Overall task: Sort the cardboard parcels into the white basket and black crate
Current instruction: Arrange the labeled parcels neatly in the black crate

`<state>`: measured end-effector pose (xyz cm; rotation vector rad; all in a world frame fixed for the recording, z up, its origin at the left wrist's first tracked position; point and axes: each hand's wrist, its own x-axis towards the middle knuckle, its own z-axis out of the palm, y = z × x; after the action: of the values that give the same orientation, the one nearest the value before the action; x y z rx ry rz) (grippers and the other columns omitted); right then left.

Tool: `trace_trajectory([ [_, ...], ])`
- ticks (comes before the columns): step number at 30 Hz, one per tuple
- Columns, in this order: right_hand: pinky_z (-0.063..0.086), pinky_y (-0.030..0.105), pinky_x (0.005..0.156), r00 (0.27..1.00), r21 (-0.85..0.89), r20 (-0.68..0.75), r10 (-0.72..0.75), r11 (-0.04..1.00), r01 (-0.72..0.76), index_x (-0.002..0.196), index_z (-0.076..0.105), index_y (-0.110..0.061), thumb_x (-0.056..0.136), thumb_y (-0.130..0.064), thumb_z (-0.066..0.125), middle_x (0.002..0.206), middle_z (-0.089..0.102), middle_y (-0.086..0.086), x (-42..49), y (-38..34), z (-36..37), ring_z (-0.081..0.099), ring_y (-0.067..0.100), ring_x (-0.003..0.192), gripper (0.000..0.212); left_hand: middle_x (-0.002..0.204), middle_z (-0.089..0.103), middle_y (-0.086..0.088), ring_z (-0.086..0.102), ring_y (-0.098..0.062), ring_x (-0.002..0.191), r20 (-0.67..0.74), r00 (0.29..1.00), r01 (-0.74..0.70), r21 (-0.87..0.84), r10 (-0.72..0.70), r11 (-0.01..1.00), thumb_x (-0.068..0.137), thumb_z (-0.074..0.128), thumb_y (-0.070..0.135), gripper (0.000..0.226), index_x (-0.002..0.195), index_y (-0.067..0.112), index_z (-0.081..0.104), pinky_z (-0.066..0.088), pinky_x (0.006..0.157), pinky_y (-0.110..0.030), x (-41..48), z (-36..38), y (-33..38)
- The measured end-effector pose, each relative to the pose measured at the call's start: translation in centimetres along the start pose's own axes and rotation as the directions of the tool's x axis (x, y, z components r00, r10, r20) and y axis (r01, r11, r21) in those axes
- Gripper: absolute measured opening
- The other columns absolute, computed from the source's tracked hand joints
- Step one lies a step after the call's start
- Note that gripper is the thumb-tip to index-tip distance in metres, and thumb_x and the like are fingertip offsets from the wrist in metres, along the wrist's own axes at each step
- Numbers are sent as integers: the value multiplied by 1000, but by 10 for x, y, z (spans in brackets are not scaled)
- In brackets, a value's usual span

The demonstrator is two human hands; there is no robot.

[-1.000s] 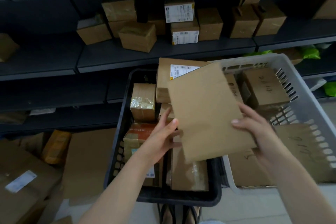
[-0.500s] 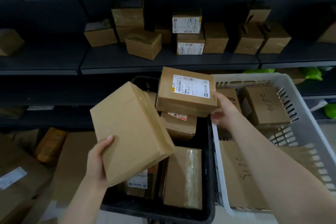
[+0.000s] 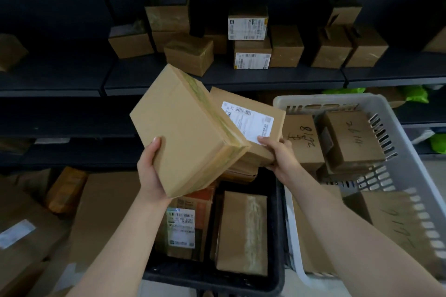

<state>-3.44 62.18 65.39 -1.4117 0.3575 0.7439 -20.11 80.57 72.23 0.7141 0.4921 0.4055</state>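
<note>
My left hand (image 3: 150, 171) grips the near corner of a plain flat cardboard parcel (image 3: 185, 128) and holds it tilted above the black crate (image 3: 277, 272). My right hand (image 3: 277, 152) grips the near edge of a second parcel with a white label (image 3: 251, 123), raised over the crate's far end, partly behind the first one. Several taped parcels lie in the crate. The white basket (image 3: 400, 152) to the right holds several parcels with handwritten numbers.
Dark shelving (image 3: 217, 79) runs across the back with several small cardboard boxes on it. Larger flattened boxes (image 3: 29, 224) lie on the floor at the left. Green bags (image 3: 415, 94) sit on a lower shelf at the right.
My left hand has lifted the plain parcel higher and to the right. My right hand, which was reaching beside the labelled parcel, now grips it and has raised it off the pile.
</note>
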Motion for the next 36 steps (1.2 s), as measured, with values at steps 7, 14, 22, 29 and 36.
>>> trace_trajectory([
  [7, 51, 44, 88, 984, 77, -92, -155, 984, 162, 145, 18, -41, 59, -36, 80, 120, 55, -2, -46, -6, -29, 57, 22, 106, 106, 94, 72, -2, 69, -19, 85, 85, 994, 60, 32, -62, 998, 94, 40, 31, 31, 105, 18, 65, 56, 77, -36, -4, 38, -19],
  [14, 52, 30, 55, 919, 171, -391, -53, 977, 130, 149, 3, -44, 72, -27, 75, 131, 53, 12, -103, 22, -101, 59, 29, 93, 107, 117, 68, -7, 63, -25, 108, 271, 896, 286, 258, -353, 923, 82, 63, 36, 45, 124, 19, 58, 48, 96, -45, -12, 122, -84],
  [22, 51, 35, 64, 862, 428, -383, 333, 891, -153, 98, 57, -11, 70, -25, 67, 112, 61, 24, -157, 87, -151, 60, 35, 83, 34, 115, 68, -2, 62, -24, 109, 173, 684, 495, 604, -709, 625, 75, 69, 51, 58, 127, 30, 54, 45, 100, -46, -39, 160, -171],
  [29, 41, 28, 65, 588, 236, -798, 130, 966, 106, 119, 48, -3, 85, 0, 38, 109, 53, 14, -161, 60, -172, 51, 29, 94, 36, 139, 50, 7, 48, -18, 125, 159, 736, 409, 669, -657, 620, 65, 68, 69, 92, 143, 39, 30, 36, 108, -49, -41, 152, -182],
  [36, 39, 16, 78, 321, -2, -925, -204, 847, 532, 115, 58, -28, 79, -22, 38, 115, 57, 2, -175, -19, -170, 52, 10, 101, 42, 141, 36, -22, 29, -33, 132, -62, 997, 49, 973, 52, 227, 85, 68, 34, 74, 141, 4, 31, 30, 106, -36, 29, 57, -134],
])
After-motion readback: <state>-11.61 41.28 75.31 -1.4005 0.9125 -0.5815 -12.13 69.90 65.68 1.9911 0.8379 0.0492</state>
